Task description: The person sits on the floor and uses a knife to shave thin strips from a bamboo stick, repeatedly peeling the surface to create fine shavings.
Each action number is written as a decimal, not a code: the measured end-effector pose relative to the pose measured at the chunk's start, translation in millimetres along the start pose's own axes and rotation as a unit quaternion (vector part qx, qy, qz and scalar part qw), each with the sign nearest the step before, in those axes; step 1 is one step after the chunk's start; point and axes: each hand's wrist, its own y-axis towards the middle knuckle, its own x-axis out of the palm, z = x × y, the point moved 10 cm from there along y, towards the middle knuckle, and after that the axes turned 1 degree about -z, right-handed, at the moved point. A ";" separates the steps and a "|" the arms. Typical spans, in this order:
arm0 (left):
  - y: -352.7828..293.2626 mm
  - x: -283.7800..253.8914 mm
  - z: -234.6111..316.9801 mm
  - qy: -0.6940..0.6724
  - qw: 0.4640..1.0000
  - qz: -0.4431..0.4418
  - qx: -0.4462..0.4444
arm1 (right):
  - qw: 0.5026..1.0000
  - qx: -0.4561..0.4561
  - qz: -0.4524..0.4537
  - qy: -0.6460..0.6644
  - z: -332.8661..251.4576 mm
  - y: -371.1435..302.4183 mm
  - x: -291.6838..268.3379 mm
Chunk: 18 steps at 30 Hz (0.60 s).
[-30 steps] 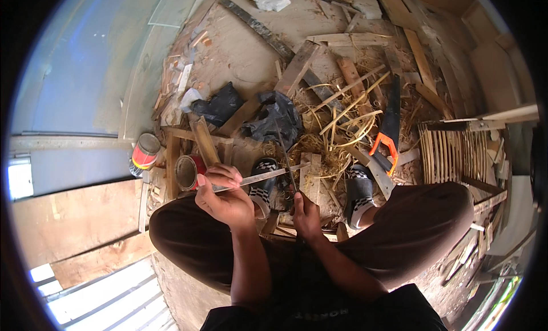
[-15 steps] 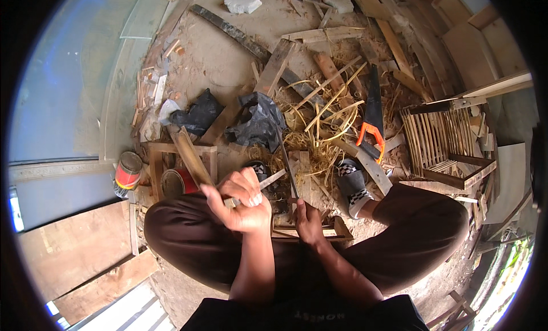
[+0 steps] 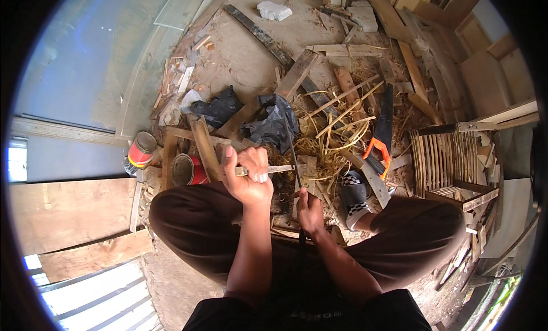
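Note:
My left hand (image 3: 250,179) is closed round a thin light wooden strip (image 3: 279,169), thumb pointing up. The strip points right, and its far end meets a long, narrow dark blade (image 3: 293,150), touching or just in front of it. My right hand (image 3: 310,212) is wrapped round the lower part of this knife-like tool, whose tip points away from me. A wooden block (image 3: 309,164) stands just behind the blade. Beyond the hands lies a crumpled black plastic bag (image 3: 271,125), with pale curled shavings (image 3: 325,138) to its right.
An orange-handled handsaw (image 3: 379,151) lies to the right, near a slatted wooden rack (image 3: 448,159). Red paint cans (image 3: 140,151) stand at the left beside a board (image 3: 204,145). Scrap timber (image 3: 297,74) and a white lump (image 3: 274,11) lie farther off.
The strip in my left hand has swung from a slant to nearly level, its end now at the blade. My left hand has risen slightly. The whole view has shifted.

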 end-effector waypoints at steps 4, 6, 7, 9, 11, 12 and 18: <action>6.7 0.3 4.1 0.011 1.000 -0.010 0.000 | 0.971 -0.162 0.074 0.159 -47.8 -19.0 -19.5; 7.6 -2.1 5.3 0.016 1.000 -0.010 -0.003 | 0.956 -0.226 0.080 0.166 -91.0 -37.8 -37.8; 6.9 -2.0 4.2 0.015 1.000 -0.009 -0.007 | 0.949 -0.239 0.083 0.188 -96.7 -40.6 -41.0; 7.0 1.9 2.2 0.000 1.000 -0.012 -0.001 | 0.967 -0.214 0.069 0.121 -62.7 -25.4 -27.1; 6.8 0.4 -1.1 -0.018 1.000 -0.004 -0.003 | 0.999 -0.036 -0.004 -0.015 -7.8 5.4 4.4; 6.9 -5.1 0.7 -0.026 1.000 0.007 -0.007 | 1.000 -0.017 -0.001 -0.010 2.5 4.0 4.4; 4.9 -16.0 3.5 -0.015 1.000 0.024 -0.004 | 0.999 -0.029 0.017 -0.023 -13.1 1.8 -0.6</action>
